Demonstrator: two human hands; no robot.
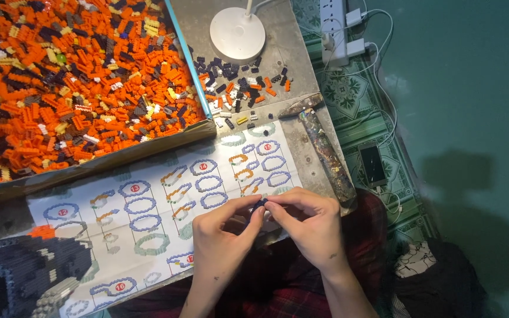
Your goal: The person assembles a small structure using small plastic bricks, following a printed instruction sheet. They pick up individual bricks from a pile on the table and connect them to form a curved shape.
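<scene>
Green floor [472, 88] fills the right side of the view, with a patterned mat [349, 88] beside a low grey table [301, 53] where the work goes on. On the table lies a large printed instruction sheet [166, 200] showing rows of blue and orange ring-shaped building steps. Above it sits a shallow cardboard tray [119, 156] heaped with small toy bricks, mostly orange with dark and pale ones mixed in. Just right of the tray, a loose scatter of dark and orange bricks [237, 88] lies near the round white base of a lamp [237, 34]. A hammer [325, 147] with a paint-spattered handle rests along the table's right edge. At the lower left corner stands part of a built model [25, 271] in dark and grey bricks. On the mat, a white power strip [334, 29] has cables running down to a phone [372, 165]. The left hand [222, 235] and the right hand [313, 221] meet over the lower right corner of the sheet, both curled in with fingertips pinched together on a tiny dark brick piece [260, 203] held between them, just above the paper. Only a small part of that piece shows between the fingers, so its shape cannot be told. Red checked cloth [360, 235] covers the person's lap below the hands.
</scene>
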